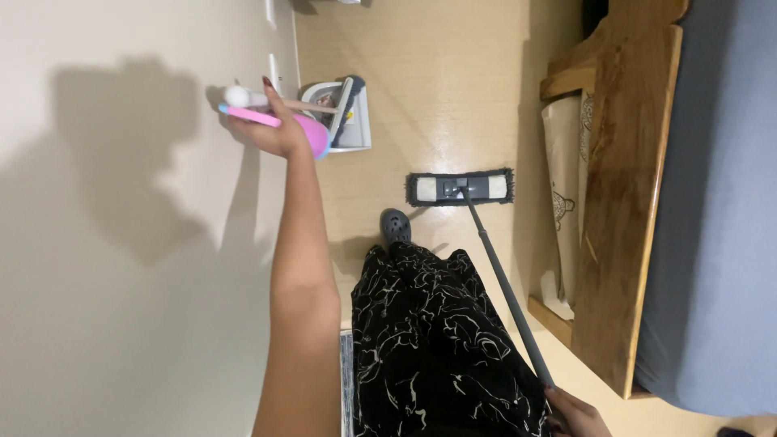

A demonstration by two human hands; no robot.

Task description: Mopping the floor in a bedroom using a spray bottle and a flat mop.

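Pink brush (301,129) held up near the wall (121,243) in left hand (271,121), fingers closed round it w/ thin sticks, arm stretched straight out. Right hand (571,409) grips mop handle (506,283); mop head (460,188) flat on floor (437,81), by caddy (352,121).

Your left hand (271,125) holds a pink plastic brush with a blue-tipped handle (279,123), raised against the pale wall. Your right hand (576,414) grips the grey pole of a flat mop with a fringed dark pad (460,188), pad flat on the wooden floor.
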